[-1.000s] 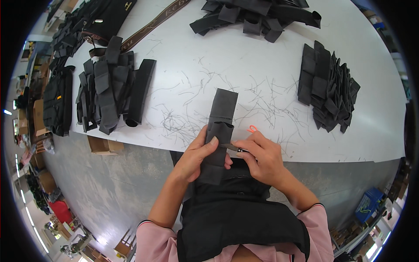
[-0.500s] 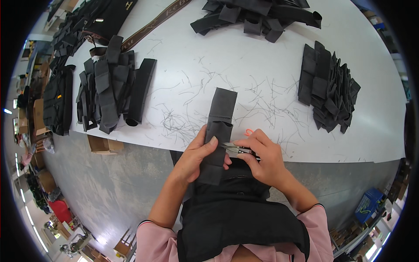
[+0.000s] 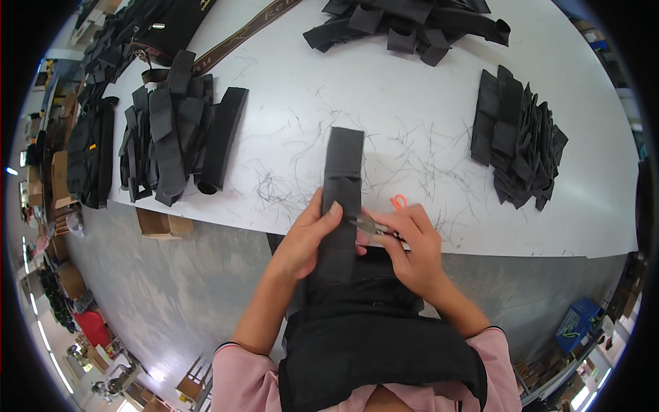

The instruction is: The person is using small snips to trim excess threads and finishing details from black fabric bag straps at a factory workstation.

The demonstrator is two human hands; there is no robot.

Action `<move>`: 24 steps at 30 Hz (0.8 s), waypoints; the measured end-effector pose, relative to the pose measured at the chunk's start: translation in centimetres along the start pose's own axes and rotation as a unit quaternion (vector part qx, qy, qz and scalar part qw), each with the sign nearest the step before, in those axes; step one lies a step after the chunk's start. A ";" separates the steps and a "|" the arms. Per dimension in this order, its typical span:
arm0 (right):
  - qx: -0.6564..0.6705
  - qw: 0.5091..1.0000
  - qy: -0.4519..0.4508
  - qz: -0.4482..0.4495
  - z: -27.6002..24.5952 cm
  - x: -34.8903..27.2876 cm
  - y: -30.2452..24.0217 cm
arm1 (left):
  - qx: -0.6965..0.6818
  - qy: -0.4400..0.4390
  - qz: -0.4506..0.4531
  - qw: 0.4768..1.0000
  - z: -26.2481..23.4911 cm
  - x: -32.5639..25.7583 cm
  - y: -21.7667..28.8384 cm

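black fabric, a long creased strip (image 3: 342, 158), is held across the middle of the near edge of the white tabletop (image 3: 419, 89), its upper end above the surface, its lower end over the person's dark apron (image 3: 377, 343). the left hand (image 3: 307, 240) pinches it, thumb pressed on top, fingertips showing past its right side. the right hand (image 3: 417, 250) grips small metal snips (image 3: 371, 226), their tips at the strip's right side; whether they touch it, i can't tell from here. an orange loop (image 3: 399, 202) sticks up by that hand. loose threads (image 3: 273, 191) litter the tabletop around. other dark pieces lie heaped: a left pile (image 3: 171, 130) by the near left corner, a right pile (image 3: 518, 137) toward the right edge, a far pile (image 3: 412, 20) well back from the near edge.
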State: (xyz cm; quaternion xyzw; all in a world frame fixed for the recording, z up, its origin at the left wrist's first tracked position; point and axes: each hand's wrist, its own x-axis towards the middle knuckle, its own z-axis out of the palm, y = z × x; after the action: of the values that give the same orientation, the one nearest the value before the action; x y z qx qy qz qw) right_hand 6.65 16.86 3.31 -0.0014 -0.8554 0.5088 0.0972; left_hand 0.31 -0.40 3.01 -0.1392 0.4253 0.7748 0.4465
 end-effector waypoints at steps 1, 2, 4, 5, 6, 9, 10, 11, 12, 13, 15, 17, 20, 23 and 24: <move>0.000 1.000 -0.002 0.000 0.2 0.3 0.3 | -0.013 0.008 0.009 1.000 0.0 0.3 0.1; 0.031 0.999 0.002 0.030 0.3 0.6 0.7 | 0.002 -0.012 0.030 0.999 0.0 0.6 0.4; 0.039 0.997 -0.006 0.060 0.0 0.2 0.8 | -0.006 0.015 0.054 0.998 0.0 0.9 0.8; 0.042 0.997 -0.011 0.060 -0.3 -0.4 0.4 | -0.011 0.037 0.076 0.996 -0.1 1.0 0.8; 0.037 0.997 -0.032 0.053 -0.5 -0.9 0.0 | -0.013 0.059 0.094 0.994 -0.3 1.1 0.8; 0.018 0.995 -0.085 0.042 -0.4 -2.3 0.3 | -0.029 0.092 0.109 0.989 -0.5 1.5 1.1; -0.003 0.996 -0.089 0.020 -0.3 -2.5 0.3 | -0.035 0.093 0.108 0.989 -0.3 1.6 1.2; -0.023 0.995 -0.092 -0.002 -0.3 -2.6 0.2 | -0.036 0.094 0.107 0.989 -0.1 1.7 1.3; -0.023 0.995 -0.093 -0.001 -0.3 -2.5 0.2 | -0.037 0.088 0.106 0.990 0.0 1.8 1.4; -0.048 0.993 -0.104 -0.023 -0.3 -2.1 0.1 | -0.038 0.081 0.104 0.990 0.1 1.8 1.5; -0.074 0.990 -0.115 -0.045 -0.3 -1.6 -0.1 | -0.039 0.082 0.100 0.991 0.4 1.9 1.7; -0.079 0.987 -0.128 -0.062 -0.3 -1.2 -0.3 | -0.040 0.082 0.096 0.991 0.4 2.0 1.8; -0.095 0.984 -0.124 -0.080 -0.3 -1.1 -0.1 | -0.049 0.079 0.087 0.992 0.4 2.2 1.9; -0.114 0.984 -0.112 -0.084 -0.2 -1.4 0.0 | -0.048 0.087 0.077 0.992 0.2 2.2 1.9; -0.114 0.984 -0.112 -0.084 -0.2 -1.4 -0.1 | -0.048 0.091 0.072 0.992 0.2 2.3 2.0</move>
State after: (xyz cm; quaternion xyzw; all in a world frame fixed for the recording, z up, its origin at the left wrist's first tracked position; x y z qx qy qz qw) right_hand 8.02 16.83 3.25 0.1160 -0.9103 0.3951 0.0423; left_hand -2.51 0.62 2.86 -0.1998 0.4354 0.8086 0.3415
